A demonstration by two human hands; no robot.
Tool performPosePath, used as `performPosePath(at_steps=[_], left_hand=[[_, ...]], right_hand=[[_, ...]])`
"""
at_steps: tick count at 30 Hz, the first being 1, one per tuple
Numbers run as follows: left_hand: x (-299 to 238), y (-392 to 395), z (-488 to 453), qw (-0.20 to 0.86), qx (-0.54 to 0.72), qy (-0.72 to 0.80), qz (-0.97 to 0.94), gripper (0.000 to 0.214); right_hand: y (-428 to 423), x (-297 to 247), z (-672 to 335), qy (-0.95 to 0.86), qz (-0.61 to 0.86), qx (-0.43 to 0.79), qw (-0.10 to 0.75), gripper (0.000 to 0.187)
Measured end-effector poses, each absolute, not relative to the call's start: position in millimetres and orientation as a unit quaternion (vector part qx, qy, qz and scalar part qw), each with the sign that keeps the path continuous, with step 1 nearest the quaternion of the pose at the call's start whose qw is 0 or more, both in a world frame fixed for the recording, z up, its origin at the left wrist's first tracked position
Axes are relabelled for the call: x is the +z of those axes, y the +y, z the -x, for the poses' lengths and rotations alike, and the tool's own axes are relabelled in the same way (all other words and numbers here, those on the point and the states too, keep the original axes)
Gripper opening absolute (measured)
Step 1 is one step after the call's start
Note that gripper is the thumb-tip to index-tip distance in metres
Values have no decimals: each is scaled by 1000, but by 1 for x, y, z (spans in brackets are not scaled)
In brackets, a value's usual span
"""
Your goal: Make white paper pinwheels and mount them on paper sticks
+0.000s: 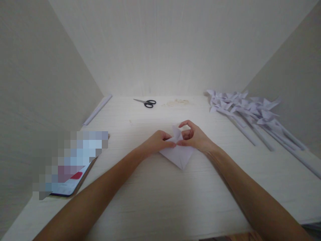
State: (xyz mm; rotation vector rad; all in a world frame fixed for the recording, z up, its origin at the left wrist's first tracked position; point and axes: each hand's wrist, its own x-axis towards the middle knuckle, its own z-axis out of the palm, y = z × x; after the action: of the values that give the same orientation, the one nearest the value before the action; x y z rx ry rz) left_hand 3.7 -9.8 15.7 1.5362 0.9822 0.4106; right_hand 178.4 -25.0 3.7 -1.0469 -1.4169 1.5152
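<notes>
A folded piece of white paper (179, 155) with crease lines is held just over the table, one corner pointing toward me. My left hand (160, 141) pinches its left side, thumb on top and the other fingers partly hidden. On the other side, my right hand (193, 135) grips the paper between thumb and curled fingers, its index finger arched above. Between the two hands a small paper flap stands up at the far end. Both thumbs press close together near the middle of the fold.
Scissors (147, 103) with black handles lie near the back wall. White paper pinwheels (233, 103) on rolled paper sticks are piled at the right. A single paper roll (97, 109) rests along the left wall, with a partly blurred phone (75, 187) nearer me. Side walls enclose the table.
</notes>
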Motion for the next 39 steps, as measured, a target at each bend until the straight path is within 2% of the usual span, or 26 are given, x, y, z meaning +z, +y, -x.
performPosePath(at_steps=[3, 7, 12, 15, 20, 26, 39], left_hand=[[13, -8, -4, 610, 222, 446, -616, 16], [9, -5, -5, 621, 310, 475, -541, 19], [11, -4, -5, 652, 351, 466, -485, 20], [11, -5, -6, 660, 347, 457, -486, 19], [7, -7, -7, 653, 344, 459, -495, 19], [7, -9, -8, 636, 346, 459, -515, 22], [6, -9, -7, 639, 333, 455, -524, 22]], right_hand=[[-24, 4, -179, -535, 402, 576, 470, 48], [-24, 7, -183, -501, 375, 554, 548, 34], [-23, 3, -190, -561, 351, 551, 509, 15], [-22, -2, -189, -575, 347, 564, 481, 10], [-24, -3, -177, -534, 396, 549, 507, 4], [-27, 0, -164, -486, 438, 533, 536, 8], [-26, -3, -162, -531, 493, 483, 492, 21]])
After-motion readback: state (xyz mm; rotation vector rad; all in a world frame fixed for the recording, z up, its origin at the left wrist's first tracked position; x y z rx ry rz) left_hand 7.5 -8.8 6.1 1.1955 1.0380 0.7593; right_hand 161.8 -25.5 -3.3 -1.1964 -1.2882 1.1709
